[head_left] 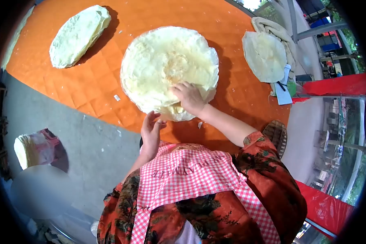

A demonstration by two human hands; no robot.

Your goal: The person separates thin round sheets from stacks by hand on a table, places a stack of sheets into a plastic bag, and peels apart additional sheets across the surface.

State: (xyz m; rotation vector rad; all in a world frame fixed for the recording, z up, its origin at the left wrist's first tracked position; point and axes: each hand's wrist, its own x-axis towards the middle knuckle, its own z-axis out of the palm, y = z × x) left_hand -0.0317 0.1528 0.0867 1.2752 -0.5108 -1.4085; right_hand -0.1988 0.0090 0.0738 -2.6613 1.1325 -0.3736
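A large stack of thin, pale round sheets (162,57) lies on the orange cloth, browned near its middle. My right hand (189,97) rests on the lower right part of the stack, its fingers bent against the top sheet; whether they grip it is hard to tell. Just below the stack's near edge, my left hand (151,132) is raised with its fingers apart and curled, holding nothing. The near edge of the top sheets looks uneven between the two hands.
A smaller stack (79,36) lies at the upper left of the orange cloth (97,93). Another pale sheet (264,57) lies at the right beside a folded cloth (274,28). A woven basket (275,136) is near my right elbow. A wrapped stack (36,148) stands lower left.
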